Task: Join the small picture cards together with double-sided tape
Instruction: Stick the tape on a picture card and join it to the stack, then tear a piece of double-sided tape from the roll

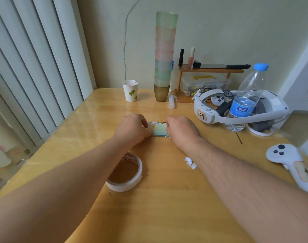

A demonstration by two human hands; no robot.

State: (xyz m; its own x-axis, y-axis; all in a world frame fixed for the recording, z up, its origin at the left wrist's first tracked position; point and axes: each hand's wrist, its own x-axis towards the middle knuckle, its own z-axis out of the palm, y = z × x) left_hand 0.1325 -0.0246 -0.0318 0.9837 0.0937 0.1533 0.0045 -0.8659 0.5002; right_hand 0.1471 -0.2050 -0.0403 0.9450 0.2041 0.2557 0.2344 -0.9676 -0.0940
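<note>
- My left hand [132, 129] and right hand [180, 129] pinched the cards [158, 130] mid-surface.
- Peeled backing [190, 163] lay near; tape [126, 172] too; joining seemed underway, unfinished.

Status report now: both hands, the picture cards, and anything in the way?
Left hand and right hand both pinch the small pastel picture cards flat on the wooden table. White double-sided tape roll under left forearm. Torn white backing scraps nearby.

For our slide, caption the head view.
Both hands, left and right, hold picture cards beyond the tape roll.
</note>
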